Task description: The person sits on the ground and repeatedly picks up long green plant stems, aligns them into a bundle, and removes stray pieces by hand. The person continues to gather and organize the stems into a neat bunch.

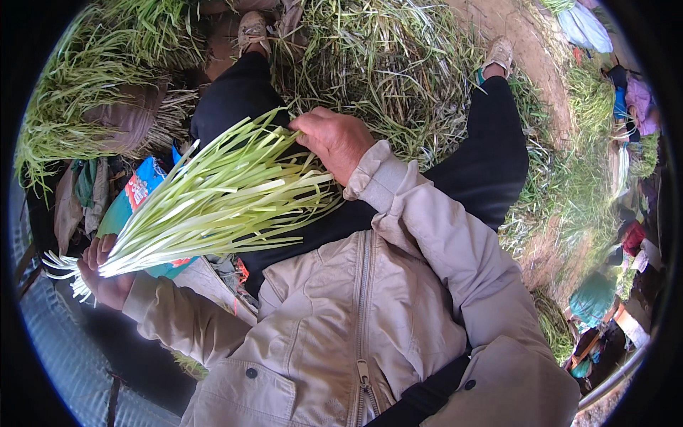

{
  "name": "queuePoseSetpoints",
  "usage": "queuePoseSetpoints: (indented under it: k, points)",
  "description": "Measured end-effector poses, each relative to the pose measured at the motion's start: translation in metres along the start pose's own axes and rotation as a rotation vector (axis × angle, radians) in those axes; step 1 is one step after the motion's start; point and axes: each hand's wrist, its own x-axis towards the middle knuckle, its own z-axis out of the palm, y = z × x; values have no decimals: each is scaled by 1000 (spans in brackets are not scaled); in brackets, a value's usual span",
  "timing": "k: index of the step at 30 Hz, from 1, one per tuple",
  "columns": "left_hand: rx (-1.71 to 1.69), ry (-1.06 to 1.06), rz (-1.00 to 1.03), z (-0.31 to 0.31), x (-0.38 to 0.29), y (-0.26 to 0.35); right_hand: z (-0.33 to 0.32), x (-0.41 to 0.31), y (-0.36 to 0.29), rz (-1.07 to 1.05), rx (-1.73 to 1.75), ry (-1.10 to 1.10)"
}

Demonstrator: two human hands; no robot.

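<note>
A bunch of long, flat-leaved greens with white stalk ends, perhaps garlic chives [224,197], lies slantwise across my lap. The fingers of my left hand [106,275] are closed round its white stalks at the left, and the root ends stick out past them. At the bunch's leafy end is my right hand [339,141], its thumb and fingertips pinched together at the upper leaves. Whether a leaf is caught between those fingertips cannot be told. The leaves fan out between the two hands, over a blue and teal printed bag [147,181] and my dark trousers.
Heaped loose leaves [384,69] cover the ground between my feet. More greens [80,107] are piled at the upper left. A person in purple [640,104] is at the far right, near a white sack [584,26] and a green bundle [593,299]. Clear sheeting [69,341] runs along the lower left.
</note>
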Motion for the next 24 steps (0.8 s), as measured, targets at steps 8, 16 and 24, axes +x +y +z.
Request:
queuePoseSetpoints:
  k: [8, 16, 24]
  points:
    - [-39, -27, -67, 11, 5, -22, 15, -5, 25, 138, -104, -1]
    - [2, -62, -47, 16, 5, -14, 21, -68, 149, 644, -30, 227]
    - [0, -23, -30, 7, 3, -11, -32, -75, 109, 364, -174, 233]
